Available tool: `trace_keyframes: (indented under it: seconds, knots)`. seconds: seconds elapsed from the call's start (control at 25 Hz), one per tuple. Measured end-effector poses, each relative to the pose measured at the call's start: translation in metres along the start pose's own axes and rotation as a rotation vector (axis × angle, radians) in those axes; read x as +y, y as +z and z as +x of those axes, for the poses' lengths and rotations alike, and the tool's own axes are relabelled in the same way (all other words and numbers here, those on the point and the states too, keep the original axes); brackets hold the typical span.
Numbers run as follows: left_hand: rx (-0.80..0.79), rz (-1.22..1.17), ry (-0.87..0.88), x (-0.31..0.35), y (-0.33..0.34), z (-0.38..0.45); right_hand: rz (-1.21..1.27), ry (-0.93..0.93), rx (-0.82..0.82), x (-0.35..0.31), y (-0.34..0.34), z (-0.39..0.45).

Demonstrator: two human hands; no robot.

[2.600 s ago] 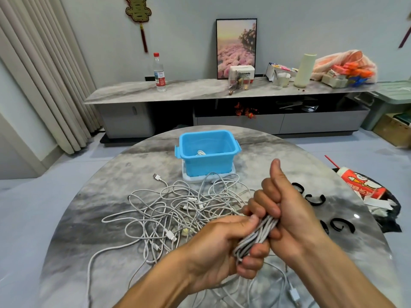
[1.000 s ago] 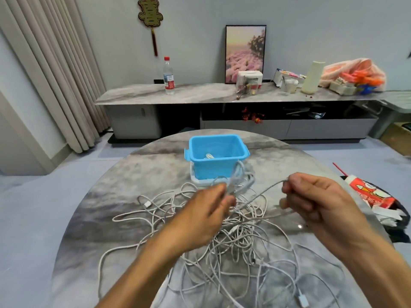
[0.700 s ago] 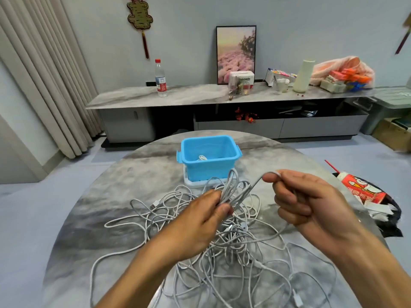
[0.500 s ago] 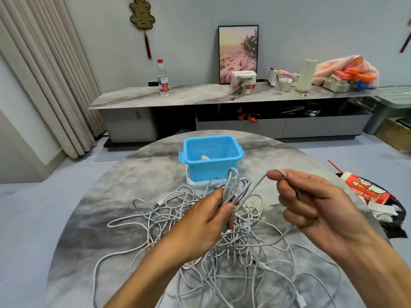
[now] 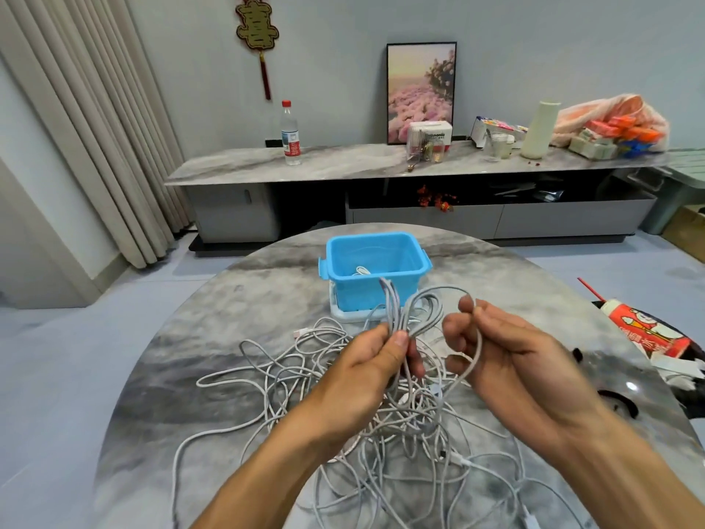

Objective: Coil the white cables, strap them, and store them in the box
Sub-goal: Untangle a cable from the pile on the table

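Cables [image 5: 366, 421] lie in a loose white tangle across the middle and lower part of the round table [image 5: 213, 337], spreading from just below the box [image 5: 375, 271] down to the bottom edge of the frame. At frame centre the left hand [image 5: 366, 372] pinches a bunch of folded loops [image 5: 400, 311] between thumb and fingers; the loops stand up above the thumb and overlap the front wall of the box. Just right of it, the right hand [image 5: 507, 353] has its fingers curled round a single strand [image 5: 475, 353] that arcs from the bunch over the fingertips and down into the tangle. The hands are near each other but not touching.

The box is blue, open-topped, at the far centre of the table, with a bit of white cable inside (its base sits on something white, which I cannot identify). Both forearms cover part of the tangle in the lower frame.

At right, off the table edge, lies a red carton [image 5: 644, 330]. Behind, along the upper frame, a long sideboard [image 5: 343, 164] carries a bottle [image 5: 290, 133], a framed picture [image 5: 420, 91] and a plastic bag [image 5: 610, 122]. Curtains [image 5: 87, 127] hang at upper left.
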State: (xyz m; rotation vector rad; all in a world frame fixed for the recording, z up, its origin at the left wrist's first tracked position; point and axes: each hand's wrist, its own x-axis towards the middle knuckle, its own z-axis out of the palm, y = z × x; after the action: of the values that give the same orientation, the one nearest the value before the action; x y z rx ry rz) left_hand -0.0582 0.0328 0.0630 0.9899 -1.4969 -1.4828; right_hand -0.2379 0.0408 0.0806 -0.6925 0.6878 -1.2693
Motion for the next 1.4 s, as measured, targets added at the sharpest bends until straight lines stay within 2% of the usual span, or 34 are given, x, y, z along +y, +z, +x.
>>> trace_keyframes:
  seconds: [0.16, 0.32, 0.52, 0.68, 0.8, 0.88, 0.96, 1.08, 1.2, 1.24, 1.28, 1.4]
  knots:
    - [0.06, -0.065, 0.03, -0.008, 0.004, 0.001, -0.18, -0.029, 0.078, 0.018, 0.008, -0.002]
    - [0.046, -0.011, 0.085, -0.013, 0.008, 0.001, -0.444, -0.203, 0.178, 0.025, 0.013, -0.007]
    - [-0.017, -0.26, 0.025, -0.01, 0.01, 0.003, -0.662, -0.382, 0.242, 0.024, 0.018, -0.01]
    - [-0.038, -0.346, 0.015, -0.008, 0.007, 0.007, -0.819, -0.528, 0.302, 0.026, 0.023, -0.013]
    - [-0.097, -0.238, -0.006, -0.007, 0.006, 0.006, -0.877, -0.536, 0.366, 0.032, 0.02, -0.013]
    - [-0.135, -0.008, 0.069, -0.006, 0.006, 0.007, -0.999, -0.537, 0.42, 0.035, 0.017, -0.014]
    - [-0.161, 0.169, 0.138, -0.007, 0.006, 0.008, -0.959, -0.473, 0.415, 0.038, 0.016, -0.013]
    - [-0.115, 0.119, 0.002, -0.008, 0.007, 0.003, -0.943, -0.296, 0.362, 0.039, 0.013, -0.01]
    - [-0.162, -0.115, -0.101, -0.009, 0.007, 0.001, -1.148, -0.208, 0.284, 0.041, 0.013, -0.01]
    - [-0.176, -0.192, -0.107, -0.007, 0.008, 0.001, -1.133, -0.179, 0.232, 0.041, 0.015, -0.01]
    - [-0.192, -0.264, -0.11, -0.003, 0.007, 0.001, -0.992, -0.131, 0.183, 0.041, 0.017, -0.011]
    - [-0.256, -0.454, -0.158, 0.004, 0.006, -0.003, -0.319, 0.046, 0.047, 0.032, 0.022, -0.008]
